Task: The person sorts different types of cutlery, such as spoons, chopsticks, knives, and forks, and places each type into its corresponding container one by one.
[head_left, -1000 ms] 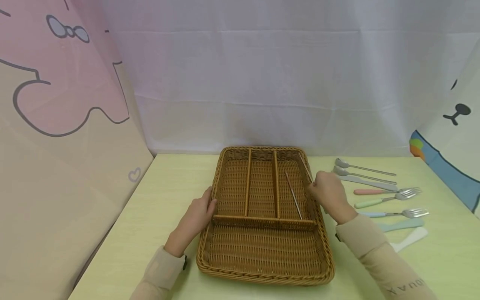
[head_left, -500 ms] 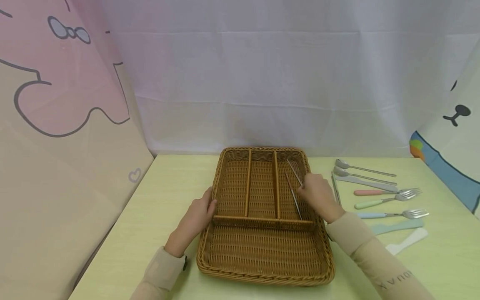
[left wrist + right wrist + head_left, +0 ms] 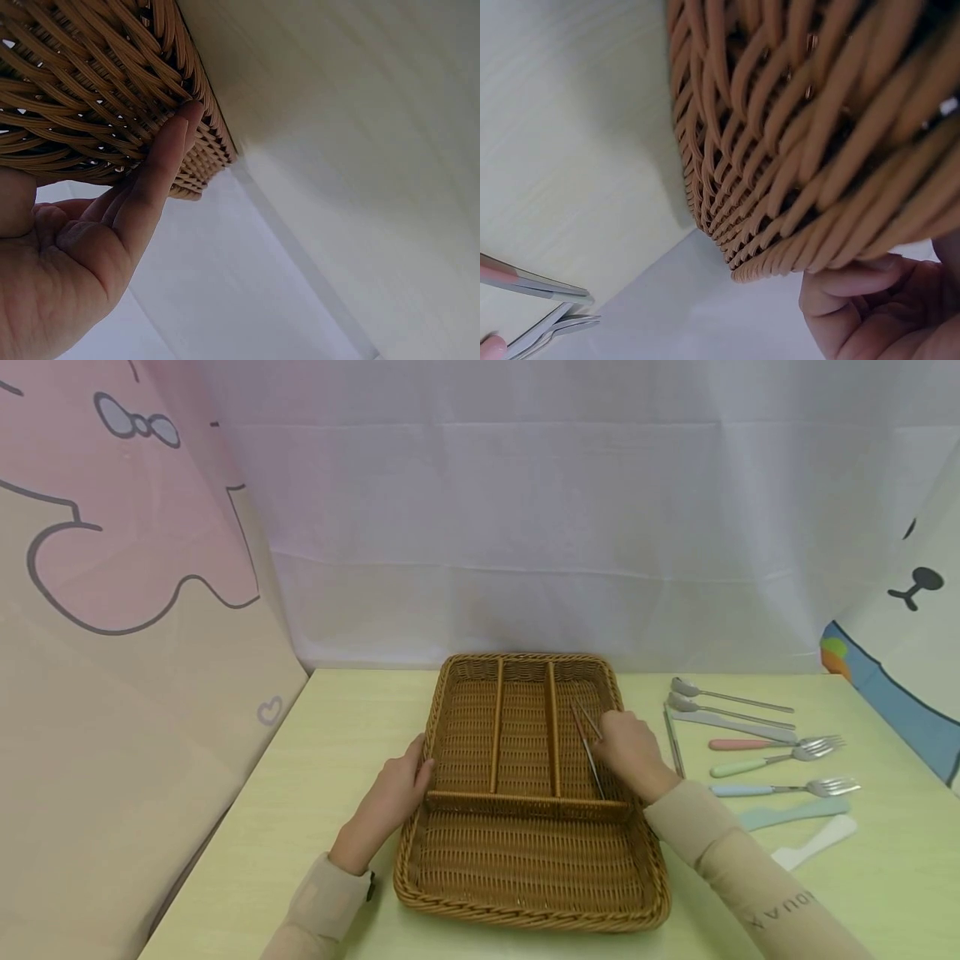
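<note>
Over the right compartment [image 3: 572, 768] of the basket [image 3: 528, 860], the right hand [image 3: 633, 753] grips a slender utensil [image 3: 591, 721] (a partly reddish stick [image 3: 588, 745] lies beside it); on the basket's left, the left hand [image 3: 392, 787] lays straight fingers [image 3: 154, 187] against its wall [image 3: 75, 82].

Right grip [image 3: 632, 753] — farther over basket [image 3: 531, 922]

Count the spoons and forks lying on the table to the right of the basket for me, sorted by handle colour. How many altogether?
Silver-handled spoons: 2
Pink-handled fork: 1
Green-handled fork: 1
Pale-blue-handled fork: 1
Total: 5
</note>
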Demonstrator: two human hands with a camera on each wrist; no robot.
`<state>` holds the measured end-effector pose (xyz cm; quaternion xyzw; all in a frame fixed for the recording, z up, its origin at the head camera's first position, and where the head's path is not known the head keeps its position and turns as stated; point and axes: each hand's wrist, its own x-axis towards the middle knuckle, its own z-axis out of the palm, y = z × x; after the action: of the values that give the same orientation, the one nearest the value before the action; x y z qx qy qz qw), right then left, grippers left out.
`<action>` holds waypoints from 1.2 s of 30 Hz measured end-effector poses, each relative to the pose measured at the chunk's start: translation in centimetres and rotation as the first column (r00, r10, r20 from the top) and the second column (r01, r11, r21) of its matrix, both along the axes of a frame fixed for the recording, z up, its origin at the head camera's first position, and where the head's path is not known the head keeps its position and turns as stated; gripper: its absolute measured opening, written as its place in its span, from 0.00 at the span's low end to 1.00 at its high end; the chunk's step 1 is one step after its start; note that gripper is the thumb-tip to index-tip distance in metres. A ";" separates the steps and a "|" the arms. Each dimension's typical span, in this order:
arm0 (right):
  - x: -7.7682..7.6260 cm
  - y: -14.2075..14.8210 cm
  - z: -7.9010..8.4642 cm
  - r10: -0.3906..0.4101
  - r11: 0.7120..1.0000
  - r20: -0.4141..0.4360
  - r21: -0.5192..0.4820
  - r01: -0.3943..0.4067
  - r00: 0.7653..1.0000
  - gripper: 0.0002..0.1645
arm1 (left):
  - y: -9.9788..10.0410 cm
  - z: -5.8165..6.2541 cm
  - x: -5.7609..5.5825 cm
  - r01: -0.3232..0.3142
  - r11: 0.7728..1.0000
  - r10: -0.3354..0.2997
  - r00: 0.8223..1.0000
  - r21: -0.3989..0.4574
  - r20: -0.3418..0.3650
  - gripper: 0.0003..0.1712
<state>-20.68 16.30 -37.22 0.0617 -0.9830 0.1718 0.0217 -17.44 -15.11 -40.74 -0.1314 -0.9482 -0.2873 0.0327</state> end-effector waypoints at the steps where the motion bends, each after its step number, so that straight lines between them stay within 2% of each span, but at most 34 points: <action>1: 0.0 -0.1 0.0 -0.002 1.000 0.003 -0.001 0.002 1.000 0.16 | 0.0 0.0 0.0 -0.001 1.000 0.001 1.000 0.000 0.001 0.29; 6: -0.1 -0.3 0.0 -0.003 1.000 0.038 0.004 0.003 0.999 0.22 | 0.0 -0.1 0.0 0.000 1.000 0.000 1.000 0.000 0.004 0.29; 12: -0.3 -0.4 -0.1 -0.003 0.999 0.051 0.037 0.001 0.999 0.23 | -0.1 -0.2 0.0 0.005 1.000 -0.005 1.000 0.001 -0.006 0.29; 24: -0.5 -0.3 -0.1 0.012 0.995 0.063 0.103 -0.018 0.998 0.12 | -0.1 -0.2 0.0 0.012 1.000 -0.012 1.000 0.001 -0.019 0.29; 31: -0.6 -0.1 -0.4 0.013 0.992 0.068 0.121 -0.022 0.998 0.12 | -0.1 -0.2 0.1 0.017 1.000 -0.017 1.000 0.013 -0.024 0.29; 36: -0.7 0.0 -0.4 0.026 0.995 0.068 0.099 -0.033 0.997 0.13 | -0.1 -0.2 0.1 0.013 1.000 -0.013 1.000 0.010 -0.017 0.29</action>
<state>-21.37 16.29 -37.63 0.0716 -0.9895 0.1246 -0.0165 -17.36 -15.20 -40.96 -0.1400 -0.9455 -0.2913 0.0394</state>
